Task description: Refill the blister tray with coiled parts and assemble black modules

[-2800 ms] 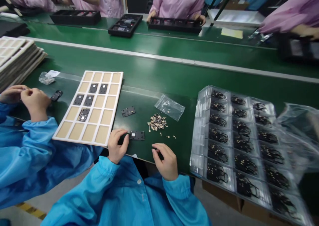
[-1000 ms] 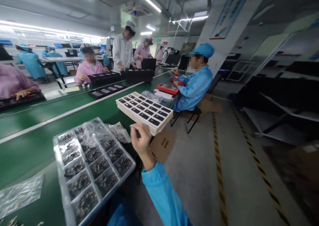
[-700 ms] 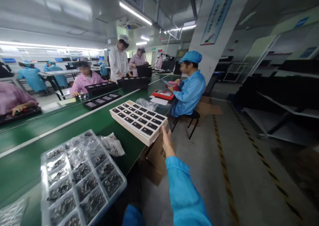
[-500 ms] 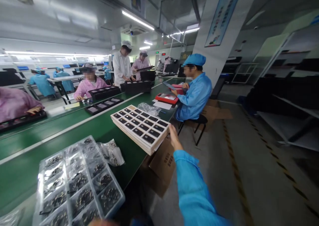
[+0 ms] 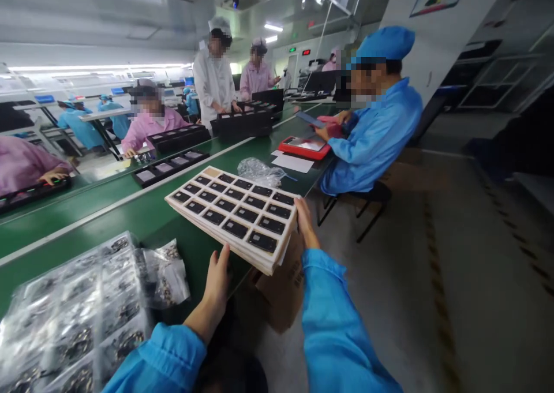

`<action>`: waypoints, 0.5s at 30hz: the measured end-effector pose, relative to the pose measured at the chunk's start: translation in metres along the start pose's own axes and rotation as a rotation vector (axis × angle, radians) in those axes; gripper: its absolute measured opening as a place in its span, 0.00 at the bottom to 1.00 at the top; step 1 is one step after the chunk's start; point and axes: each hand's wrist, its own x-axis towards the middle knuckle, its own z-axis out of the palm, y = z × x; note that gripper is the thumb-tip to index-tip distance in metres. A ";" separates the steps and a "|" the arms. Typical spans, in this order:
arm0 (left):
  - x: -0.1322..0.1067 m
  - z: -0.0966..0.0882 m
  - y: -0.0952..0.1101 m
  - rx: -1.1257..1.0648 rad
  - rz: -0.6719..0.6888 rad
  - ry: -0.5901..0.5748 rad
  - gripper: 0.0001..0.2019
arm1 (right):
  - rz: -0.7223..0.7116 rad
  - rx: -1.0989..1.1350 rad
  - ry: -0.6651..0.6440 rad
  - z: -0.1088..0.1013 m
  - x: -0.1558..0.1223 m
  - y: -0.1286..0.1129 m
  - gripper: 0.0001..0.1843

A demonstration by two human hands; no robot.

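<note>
A stack of cream trays (image 5: 234, 217) with black rectangular parts in rows of cells lies at the edge of the green belt, its near corner jutting past that edge. My right hand (image 5: 305, 223) presses its fingers along the stack's right side. My left hand (image 5: 214, 292) rises just below the stack's near edge, fingers extended and apart, with the fingertips at or very near the edge. Whether the right hand grips the stack is hidden.
A plastic-covered tray of black wired parts (image 5: 73, 318) and a bag of parts (image 5: 167, 277) lie left of my hands. A cardboard box (image 5: 281, 289) stands below the belt edge. A co-worker in blue (image 5: 372, 133) sits beyond, beside a red tray (image 5: 305, 146).
My left hand has come up into view below the stack. My right hand has moved onto the stack's right side. The view has moved closer, and the stack looks larger.
</note>
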 end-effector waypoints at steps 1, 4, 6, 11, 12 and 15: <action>0.002 -0.001 -0.002 -0.017 0.002 0.028 0.31 | 0.002 -0.009 -0.008 0.000 -0.003 0.003 0.18; 0.004 -0.002 -0.011 -0.095 0.003 0.006 0.26 | -0.010 -0.047 -0.017 0.002 -0.019 0.008 0.16; 0.003 -0.001 -0.017 -0.157 0.036 -0.033 0.24 | -0.029 -0.072 -0.007 0.006 -0.033 0.010 0.15; -0.009 -0.010 -0.026 -0.201 0.228 0.136 0.25 | -0.095 -0.110 -0.007 0.026 -0.071 0.005 0.16; -0.012 -0.015 -0.026 -0.199 0.242 0.156 0.26 | -0.109 -0.114 -0.016 0.029 -0.079 0.002 0.16; -0.022 -0.032 -0.028 -0.138 0.342 0.148 0.29 | -0.154 -0.128 -0.055 0.031 -0.099 -0.006 0.21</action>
